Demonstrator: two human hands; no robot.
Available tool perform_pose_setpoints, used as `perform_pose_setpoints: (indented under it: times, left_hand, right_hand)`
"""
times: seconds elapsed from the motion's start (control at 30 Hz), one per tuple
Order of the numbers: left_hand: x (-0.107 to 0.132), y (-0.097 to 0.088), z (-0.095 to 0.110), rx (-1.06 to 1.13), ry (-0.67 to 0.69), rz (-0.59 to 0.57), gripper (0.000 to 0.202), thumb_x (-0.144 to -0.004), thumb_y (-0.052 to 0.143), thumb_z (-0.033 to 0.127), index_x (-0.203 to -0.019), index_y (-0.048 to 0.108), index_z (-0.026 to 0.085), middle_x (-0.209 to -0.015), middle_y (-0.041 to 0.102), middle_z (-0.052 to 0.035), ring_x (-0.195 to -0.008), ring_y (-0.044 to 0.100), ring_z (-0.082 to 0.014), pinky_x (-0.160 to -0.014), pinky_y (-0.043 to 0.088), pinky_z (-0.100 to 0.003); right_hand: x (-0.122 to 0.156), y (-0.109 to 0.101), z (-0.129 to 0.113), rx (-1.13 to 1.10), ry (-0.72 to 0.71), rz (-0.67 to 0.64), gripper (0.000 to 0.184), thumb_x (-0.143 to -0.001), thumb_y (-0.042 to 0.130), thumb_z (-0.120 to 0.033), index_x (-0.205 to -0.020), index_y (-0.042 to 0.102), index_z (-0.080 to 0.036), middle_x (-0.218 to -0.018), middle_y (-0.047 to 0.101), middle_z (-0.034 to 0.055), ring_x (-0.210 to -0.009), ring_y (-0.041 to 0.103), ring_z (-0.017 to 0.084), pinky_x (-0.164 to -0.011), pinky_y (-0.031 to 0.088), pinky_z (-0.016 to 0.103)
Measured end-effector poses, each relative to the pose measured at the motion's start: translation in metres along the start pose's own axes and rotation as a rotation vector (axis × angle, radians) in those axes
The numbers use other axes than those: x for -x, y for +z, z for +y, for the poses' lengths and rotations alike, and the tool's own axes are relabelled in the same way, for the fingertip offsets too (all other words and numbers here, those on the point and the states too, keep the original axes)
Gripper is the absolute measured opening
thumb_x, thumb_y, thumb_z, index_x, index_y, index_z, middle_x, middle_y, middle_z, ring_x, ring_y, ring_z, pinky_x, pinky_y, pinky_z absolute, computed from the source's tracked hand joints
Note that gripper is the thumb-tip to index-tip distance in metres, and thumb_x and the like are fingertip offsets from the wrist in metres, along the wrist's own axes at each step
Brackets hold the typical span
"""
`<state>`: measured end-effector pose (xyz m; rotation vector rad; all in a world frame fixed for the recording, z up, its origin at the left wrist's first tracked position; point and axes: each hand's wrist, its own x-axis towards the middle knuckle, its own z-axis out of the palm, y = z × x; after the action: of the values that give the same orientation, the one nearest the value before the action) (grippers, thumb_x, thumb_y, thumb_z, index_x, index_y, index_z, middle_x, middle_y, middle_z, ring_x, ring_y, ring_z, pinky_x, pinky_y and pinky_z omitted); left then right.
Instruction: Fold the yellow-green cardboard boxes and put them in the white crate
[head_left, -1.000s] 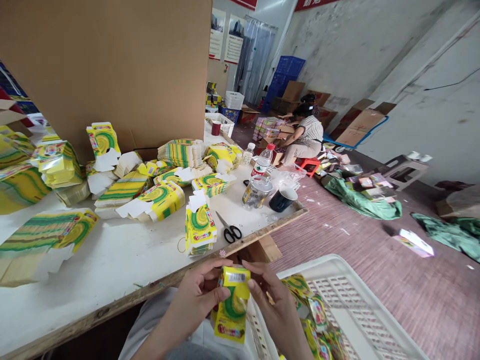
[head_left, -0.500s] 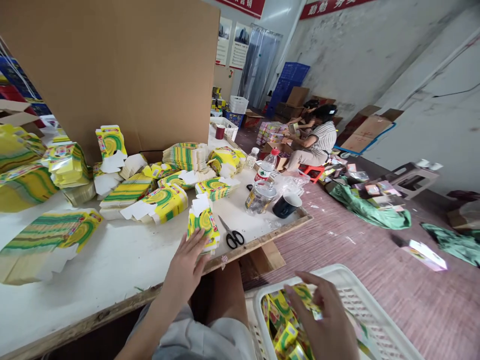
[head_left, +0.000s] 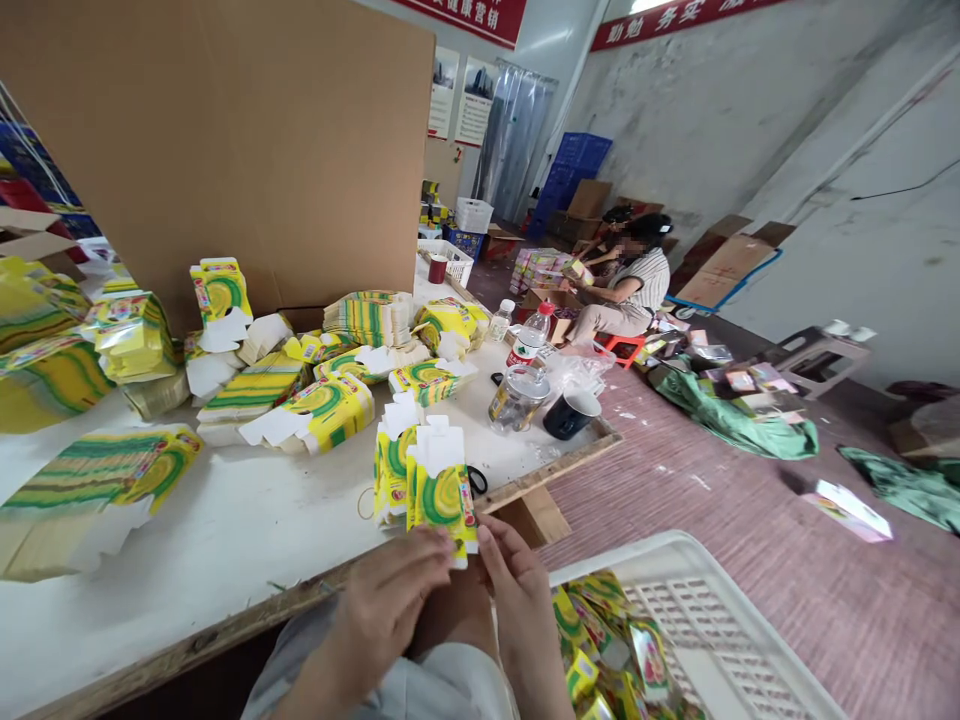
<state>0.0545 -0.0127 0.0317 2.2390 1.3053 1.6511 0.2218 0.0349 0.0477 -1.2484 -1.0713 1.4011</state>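
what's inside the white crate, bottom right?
A pile of yellow-green boxes at the near end of the white crate; the far end shows bare slotted floor. Lower layers covered.

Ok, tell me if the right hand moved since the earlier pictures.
Yes. The right hand left the white basket, going up-left to the table edge, onto the flat carton.

Two red banners hang high on the far wall. The left banner (head_left: 459, 12), at twelve o'clock, ends 健康营销. The right banner (head_left: 667, 14), at one o'clock, begins 勤勉 务实. Print on the wall posters (head_left: 457, 95) and the flat carton (head_left: 441, 495) is too small to read.
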Motion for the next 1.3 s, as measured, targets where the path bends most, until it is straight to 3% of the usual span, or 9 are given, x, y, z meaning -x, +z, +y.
perform_pose_setpoints:
  times: [0.1, 0.2, 0.3, 0.57, 0.77, 0.9, 1.03, 1.17, 1.3]
  left_hand:
    - [0.000, 0.009, 0.011, 0.106, 0.029, -0.083, 0.027, -0.095, 0.058, 0.007, -0.118, 0.067, 0.018, -0.115, 0.079, -0.0102, -0.111, 0.073, -0.0176, -0.104, 0.056, -0.030]
    - [0.002, 0.016, 0.005, 0.086, -0.161, -0.090, 0.033, -0.096, 0.056, 0.009, -0.124, 0.065, 0.022, -0.124, 0.076, -0.0103, -0.117, 0.071, -0.0202, -0.103, 0.057, -0.033]
    - [0.005, 0.019, -0.006, 0.000, -0.345, -0.081, 0.037, -0.095, 0.057, 0.015, -0.129, 0.063, 0.025, -0.127, 0.075, -0.0094, -0.118, 0.071, -0.0243, -0.100, 0.059, -0.039]
    - [-0.002, 0.009, -0.013, 0.057, -0.526, -0.066, 0.032, -0.096, 0.056, 0.024, -0.127, 0.064, 0.023, -0.128, 0.074, -0.0106, -0.120, 0.069, -0.0251, -0.102, 0.057, -0.041]
    - [-0.012, -0.005, -0.025, 0.027, -0.565, 0.153, 0.037, -0.095, 0.059, 0.030, -0.131, 0.061, 0.023, -0.143, 0.063, -0.0123, -0.139, 0.052, -0.0295, -0.118, 0.038, -0.051]
    - [-0.014, -0.016, -0.025, 0.115, -0.652, 0.289, 0.035, -0.095, 0.060, 0.033, -0.128, 0.063, 0.023, -0.144, 0.061, -0.0115, -0.138, 0.051, -0.0286, -0.118, 0.038, -0.049]
    - [-0.019, -0.023, -0.004, 0.419, -0.777, 0.436, 0.032, -0.092, 0.066, 0.039, -0.120, 0.071, 0.024, -0.133, 0.070, -0.0095, -0.131, 0.059, -0.0287, -0.111, 0.047, -0.042]
    - [-0.022, -0.017, 0.017, 1.082, -1.014, 0.213, 0.044, -0.081, 0.076, 0.049, -0.118, 0.076, 0.025, -0.113, 0.080, -0.0109, -0.115, 0.069, -0.0330, -0.099, 0.055, -0.044]
    - [-0.022, -0.004, 0.026, 1.441, -1.108, 0.086, 0.044, -0.076, 0.081, 0.050, -0.114, 0.079, 0.028, -0.109, 0.082, -0.0096, -0.113, 0.071, -0.0321, -0.104, 0.050, -0.045]
  right_hand:
    - [0.000, -0.006, 0.005, -0.109, 0.031, 0.037, 0.048, -0.062, 0.090, -0.052, -0.093, 0.075, -0.019, -0.085, 0.079, 0.0065, -0.079, 0.071, 0.023, -0.072, 0.056, 0.030]
    - [-0.002, -0.008, 0.008, -0.110, 0.035, 0.033, 0.045, -0.065, 0.087, -0.053, -0.092, 0.075, -0.019, -0.083, 0.079, 0.0064, -0.077, 0.071, 0.022, -0.068, 0.055, 0.029]
    - [-0.008, 0.002, 0.013, -0.138, 0.073, -0.016, 0.046, -0.066, 0.087, -0.052, -0.095, 0.073, -0.019, -0.077, 0.078, 0.0041, -0.072, 0.070, 0.021, -0.066, 0.054, 0.029]
    - [-0.027, 0.037, 0.020, -0.265, 0.132, -0.094, 0.045, -0.057, 0.094, -0.038, -0.091, 0.072, -0.018, -0.074, 0.078, 0.0025, -0.070, 0.070, 0.019, -0.070, 0.054, 0.030]
    - [-0.047, 0.051, 0.014, -0.368, 0.140, -0.115, 0.035, -0.056, 0.095, -0.036, -0.079, 0.075, -0.018, -0.066, 0.072, -0.0014, -0.058, 0.061, 0.012, -0.056, 0.049, 0.022]
    - [-0.050, 0.046, 0.005, -0.464, 0.124, -0.112, 0.041, -0.053, 0.097, -0.039, -0.083, 0.076, -0.020, -0.078, 0.075, -0.0009, -0.067, 0.064, 0.012, -0.064, 0.052, 0.021]
    - [-0.027, 0.031, -0.006, -0.506, 0.128, -0.142, 0.037, -0.058, 0.096, -0.037, -0.085, 0.076, -0.021, -0.085, 0.075, 0.0001, -0.073, 0.065, 0.011, -0.068, 0.052, 0.018]
    - [0.003, 0.019, -0.006, -0.518, 0.197, -0.296, 0.026, -0.069, 0.092, -0.034, -0.083, 0.076, -0.019, -0.080, 0.073, 0.0024, -0.068, 0.063, 0.012, -0.065, 0.052, 0.021]
    - [0.016, 0.009, 0.002, -0.432, 0.134, -0.247, 0.022, -0.071, 0.090, -0.035, -0.080, 0.076, -0.020, -0.077, 0.072, 0.0012, -0.068, 0.062, 0.013, -0.064, 0.051, 0.021]
